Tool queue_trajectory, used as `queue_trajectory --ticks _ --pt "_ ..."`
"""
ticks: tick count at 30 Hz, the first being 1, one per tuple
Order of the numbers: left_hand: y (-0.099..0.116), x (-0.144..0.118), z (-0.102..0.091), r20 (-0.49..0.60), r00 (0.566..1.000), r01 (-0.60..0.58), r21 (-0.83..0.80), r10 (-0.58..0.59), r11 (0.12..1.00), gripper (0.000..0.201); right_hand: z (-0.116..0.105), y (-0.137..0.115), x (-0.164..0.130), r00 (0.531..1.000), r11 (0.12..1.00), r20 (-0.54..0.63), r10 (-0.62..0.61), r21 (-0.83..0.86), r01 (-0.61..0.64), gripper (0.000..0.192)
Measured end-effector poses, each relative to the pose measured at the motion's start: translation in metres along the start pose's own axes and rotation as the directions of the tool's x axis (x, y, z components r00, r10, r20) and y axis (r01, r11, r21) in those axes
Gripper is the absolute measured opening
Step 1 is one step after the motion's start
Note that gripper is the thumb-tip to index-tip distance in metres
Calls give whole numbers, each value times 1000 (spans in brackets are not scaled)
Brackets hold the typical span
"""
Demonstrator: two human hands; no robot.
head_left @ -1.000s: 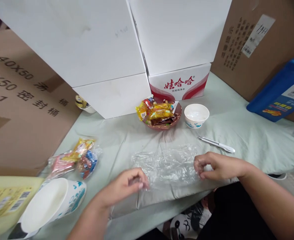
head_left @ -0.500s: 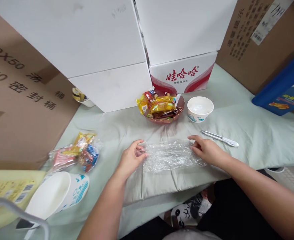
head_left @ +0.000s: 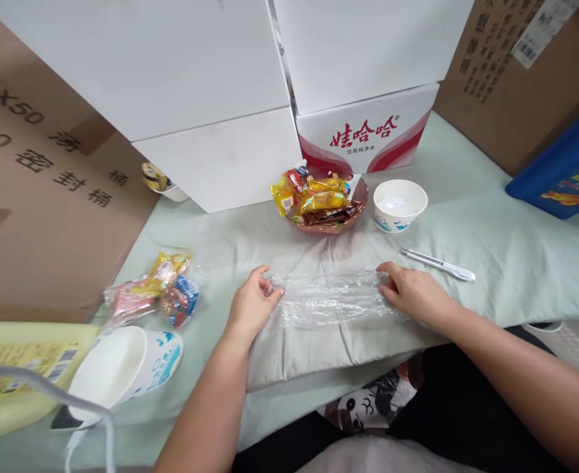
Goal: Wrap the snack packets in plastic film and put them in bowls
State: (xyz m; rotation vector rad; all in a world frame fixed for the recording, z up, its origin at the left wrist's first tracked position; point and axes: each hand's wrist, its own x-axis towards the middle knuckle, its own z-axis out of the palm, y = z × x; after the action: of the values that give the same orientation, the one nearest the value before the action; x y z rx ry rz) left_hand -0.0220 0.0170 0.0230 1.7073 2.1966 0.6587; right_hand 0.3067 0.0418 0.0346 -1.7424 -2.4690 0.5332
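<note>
A sheet of clear plastic film [head_left: 326,302] lies stretched and crinkled over the front of the green-covered table. Its left edge is pinched between the thumb and fingers of my left hand [head_left: 254,302]. The opposite edge is gripped by my right hand [head_left: 412,292], whose fingers curl down onto it. Just beyond my right hand rests a white utility knife [head_left: 437,264]. Behind that stands a paper bowl [head_left: 400,207] with clear plastic inside. Straight ahead of my hands is a reddish bowl [head_left: 326,230] heaped with wrapped snacks [head_left: 321,197].
To the left lies a bundle of snacks in clear wrap [head_left: 154,289], near a tilted paper bowl [head_left: 117,374] and a yellow jug [head_left: 18,374]. White boxes [head_left: 250,161] line the back. Cardboard boxes [head_left: 48,171] and a blue container [head_left: 565,177] flank the table. A grey cable [head_left: 48,381] curves at lower left.
My left hand has moved a little left, drawing the film wider and tauter between both hands. The view has tilted slightly downward.
</note>
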Motion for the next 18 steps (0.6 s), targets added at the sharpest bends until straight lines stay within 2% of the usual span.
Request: queue_trajectory --ticks 1,2,3,4,5,7,8,9,10,11,14,17,18 --pt "4 -4 -2 -105 993 -53 46 57 998 48 0 0 0 1000 1000 -2 5 -6 -5 30" --pt "9 -8 -3 -222 964 -128 91 145 988 41 0 -1 0 1000 1000 -2 10 -16 -10 28" --pt "14 -13 -3 -318 913 -226 133 257 965 31 0 -2 0 1000 999 -2 14 -29 -14 27" --pt "19 -18 -2 -361 850 -345 167 383 924 20 0 -3 0 1000 999 -1 17 -44 -17 25" --pt "24 -24 0 -339 788 -481 182 514 857 10 0 -4 0 1000 998 -3 20 -59 -21 25" --pt "33 -32 8 -155 665 -716 145 731 683 8 0 -5 1 1000 996 -9 30 -89 -31 25" --pt "36 -35 12 -38 615 -781 109 788 615 11 0 -6 2 999 994 -11 35 -104 -36 26" --pt "38 -37 17 64 584 -812 78 809 579 16 1 -7 2 999 992 -13 41 -119 -42 28" --pt "39 -37 20 142 576 -817 62 805 573 25 1 -7 2 999 990 -15 46 -134 -47 29" --pt "39 -37 22 197 586 -807 57 786 588 36 1 -8 2 999 988 -17 49 -149 -51 29" --pt "36 -35 21 288 615 -772 29 734 635 59 3 -9 2 998 983 -35 51 -172 -56 28" --pt "32 -33 13 283 610 -761 -52 740 647 48 3 -9 3 998 987 -39 43 -154 -48 24" --pt "31 -31 10 241 633 -743 -77 736 664 39 3 -8 3 999 988 -36 41 -144 -45 22"
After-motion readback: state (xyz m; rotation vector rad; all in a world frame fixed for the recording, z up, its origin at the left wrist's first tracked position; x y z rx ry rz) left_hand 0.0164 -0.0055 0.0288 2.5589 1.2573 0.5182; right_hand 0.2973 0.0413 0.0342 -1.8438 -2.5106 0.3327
